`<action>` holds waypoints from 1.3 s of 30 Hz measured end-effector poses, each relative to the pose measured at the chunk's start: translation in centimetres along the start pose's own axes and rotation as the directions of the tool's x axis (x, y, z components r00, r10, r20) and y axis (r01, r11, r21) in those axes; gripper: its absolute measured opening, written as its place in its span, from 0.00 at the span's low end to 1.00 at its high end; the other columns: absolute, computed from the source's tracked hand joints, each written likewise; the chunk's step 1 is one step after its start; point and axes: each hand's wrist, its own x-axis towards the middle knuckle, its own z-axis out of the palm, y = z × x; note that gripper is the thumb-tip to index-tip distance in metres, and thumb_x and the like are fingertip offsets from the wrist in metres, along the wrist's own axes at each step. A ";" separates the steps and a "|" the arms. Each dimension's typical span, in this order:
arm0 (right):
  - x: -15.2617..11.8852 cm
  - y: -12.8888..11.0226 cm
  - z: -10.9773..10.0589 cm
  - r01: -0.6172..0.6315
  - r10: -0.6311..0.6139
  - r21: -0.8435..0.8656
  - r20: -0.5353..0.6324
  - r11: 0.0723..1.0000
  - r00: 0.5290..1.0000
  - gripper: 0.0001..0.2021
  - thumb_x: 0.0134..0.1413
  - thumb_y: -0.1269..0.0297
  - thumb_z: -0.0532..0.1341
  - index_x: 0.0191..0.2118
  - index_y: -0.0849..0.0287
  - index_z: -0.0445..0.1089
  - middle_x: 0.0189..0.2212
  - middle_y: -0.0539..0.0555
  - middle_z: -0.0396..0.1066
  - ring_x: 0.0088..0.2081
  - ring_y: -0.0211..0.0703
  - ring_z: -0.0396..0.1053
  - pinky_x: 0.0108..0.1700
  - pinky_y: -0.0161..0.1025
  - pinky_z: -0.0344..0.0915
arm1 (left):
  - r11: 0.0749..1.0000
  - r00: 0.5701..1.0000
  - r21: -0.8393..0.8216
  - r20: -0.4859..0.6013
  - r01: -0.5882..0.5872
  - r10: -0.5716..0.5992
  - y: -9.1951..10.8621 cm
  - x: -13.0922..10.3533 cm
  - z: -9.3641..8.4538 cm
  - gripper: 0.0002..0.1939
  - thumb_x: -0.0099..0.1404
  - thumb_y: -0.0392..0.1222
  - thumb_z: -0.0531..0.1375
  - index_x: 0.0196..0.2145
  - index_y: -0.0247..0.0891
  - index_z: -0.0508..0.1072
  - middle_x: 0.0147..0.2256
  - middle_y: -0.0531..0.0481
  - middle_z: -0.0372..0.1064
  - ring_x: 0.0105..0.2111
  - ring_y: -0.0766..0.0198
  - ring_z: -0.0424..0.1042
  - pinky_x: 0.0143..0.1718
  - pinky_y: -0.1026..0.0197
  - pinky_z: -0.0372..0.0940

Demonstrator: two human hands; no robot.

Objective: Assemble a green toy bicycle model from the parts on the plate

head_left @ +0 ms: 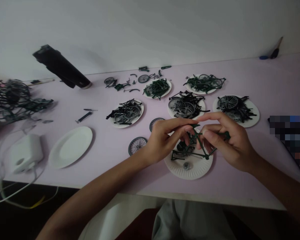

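Both hands hold a small dark green bicycle frame (201, 144) over a white paper plate (197, 170). My left hand (168, 136) pinches its upper end, near a small pointed part like a saddle. My right hand (223, 141) grips the frame from the right, thumb and fingers closed round it, its index finger reaching toward the left fingertips. Dark parts and a small grey round piece (186, 165) lie on the plate below. Two loose spoked wheels, one nearer (137, 146) and one partly behind my left hand (156, 124), rest on the table.
Several plates of bicycle parts (157, 89) stand farther back. At the left are a bare white plate (71, 146), a white adapter (27, 153) with cables, a pile of dark bicycles (12, 100) and a tall black object (62, 68). A dark, pixelated device (290, 143) lies right.
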 end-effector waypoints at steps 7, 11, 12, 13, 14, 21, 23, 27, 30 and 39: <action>0.1 -0.1 0.0 0.004 -0.005 -0.009 -0.021 1.000 1.000 0.11 0.68 0.65 0.57 0.54 0.52 0.65 0.26 0.47 0.73 0.27 0.37 0.72 0.29 0.33 0.68 | 1.000 0.999 0.008 0.029 -0.014 0.013 -0.2 0.1 -0.1 0.11 0.72 0.37 0.58 0.49 0.36 0.77 0.33 0.48 0.78 0.25 0.71 0.75 0.28 0.71 0.72; 0.1 -0.1 -0.1 -0.010 0.010 -0.019 -0.015 1.000 1.000 0.12 0.68 0.64 0.57 0.54 0.53 0.65 0.27 0.49 0.73 0.28 0.39 0.74 0.29 0.35 0.69 | 1.000 1.000 -0.002 0.000 -0.004 0.004 -0.3 0.1 0.0 0.10 0.72 0.38 0.59 0.49 0.35 0.77 0.32 0.48 0.78 0.24 0.71 0.75 0.27 0.70 0.71; 0.1 -0.1 -0.1 -0.012 0.011 -0.021 -0.018 1.000 1.000 0.12 0.68 0.63 0.57 0.54 0.53 0.65 0.27 0.49 0.74 0.28 0.39 0.74 0.29 0.35 0.69 | 1.000 1.000 -0.007 -0.004 -0.003 0.003 -0.3 0.1 0.0 0.10 0.72 0.38 0.59 0.49 0.35 0.77 0.32 0.48 0.78 0.24 0.70 0.75 0.27 0.70 0.71; 0.0 -0.1 -0.1 -0.012 0.012 -0.021 -0.021 1.000 1.000 0.12 0.68 0.63 0.57 0.54 0.54 0.65 0.27 0.49 0.74 0.28 0.40 0.74 0.29 0.35 0.69 | 1.000 1.000 -0.012 -0.008 -0.003 0.003 -0.3 0.2 0.0 0.11 0.72 0.38 0.59 0.48 0.35 0.77 0.32 0.48 0.78 0.25 0.70 0.75 0.27 0.70 0.72; 0.0 -0.1 -0.2 -0.013 0.012 -0.019 -0.025 1.000 1.000 0.12 0.67 0.63 0.57 0.54 0.54 0.65 0.27 0.49 0.74 0.28 0.40 0.74 0.28 0.35 0.69 | 1.000 1.000 -0.017 -0.011 -0.002 0.002 -0.3 0.2 0.0 0.11 0.72 0.38 0.59 0.48 0.35 0.77 0.32 0.48 0.78 0.25 0.70 0.75 0.27 0.70 0.72; 0.1 -0.1 -0.3 -0.017 0.017 0.020 0.001 1.000 1.000 0.12 0.68 0.64 0.57 0.55 0.52 0.65 0.27 0.48 0.74 0.27 0.38 0.73 0.28 0.33 0.67 | 0.999 1.000 -0.034 0.000 -0.014 0.014 -0.3 -0.1 0.0 0.11 0.72 0.37 0.59 0.50 0.36 0.77 0.34 0.47 0.78 0.25 0.70 0.75 0.28 0.69 0.72; 0.1 -0.1 -0.3 -0.014 0.014 0.018 -0.002 1.000 1.000 0.12 0.68 0.64 0.57 0.54 0.52 0.65 0.27 0.48 0.74 0.27 0.38 0.73 0.28 0.33 0.67 | 0.999 1.000 -0.032 0.009 -0.025 0.025 -0.3 -0.2 0.0 0.12 0.72 0.36 0.59 0.51 0.36 0.77 0.36 0.46 0.78 0.25 0.70 0.75 0.28 0.69 0.72; 0.1 -0.2 -0.2 -0.014 0.014 0.000 -0.016 1.000 1.000 0.12 0.67 0.63 0.57 0.54 0.52 0.65 0.27 0.48 0.73 0.27 0.38 0.73 0.29 0.34 0.68 | 0.998 0.998 0.041 0.029 -0.056 0.055 -0.2 -0.1 -0.3 0.12 0.72 0.36 0.59 0.51 0.37 0.76 0.36 0.46 0.77 0.26 0.70 0.75 0.29 0.68 0.71; 0.1 -0.2 -0.3 -0.008 0.006 -0.052 -0.046 0.999 0.999 0.11 0.67 0.64 0.58 0.54 0.52 0.66 0.26 0.47 0.73 0.27 0.38 0.72 0.28 0.33 0.67 | 0.979 0.987 0.136 0.080 -0.149 0.140 -0.1 0.2 -0.6 0.14 0.69 0.38 0.63 0.52 0.37 0.75 0.37 0.45 0.77 0.30 0.68 0.75 0.34 0.66 0.71; 0.3 0.3 -0.1 0.023 -0.036 -0.124 -0.099 0.992 0.994 0.10 0.66 0.67 0.58 0.51 0.53 0.67 0.32 0.49 0.72 0.29 0.36 0.73 0.29 0.32 0.68 | 0.937 0.964 0.245 0.159 -0.249 0.215 -0.5 0.4 -0.3 0.20 0.67 0.37 0.64 0.55 0.35 0.69 0.38 0.46 0.73 0.34 0.67 0.74 0.39 0.65 0.70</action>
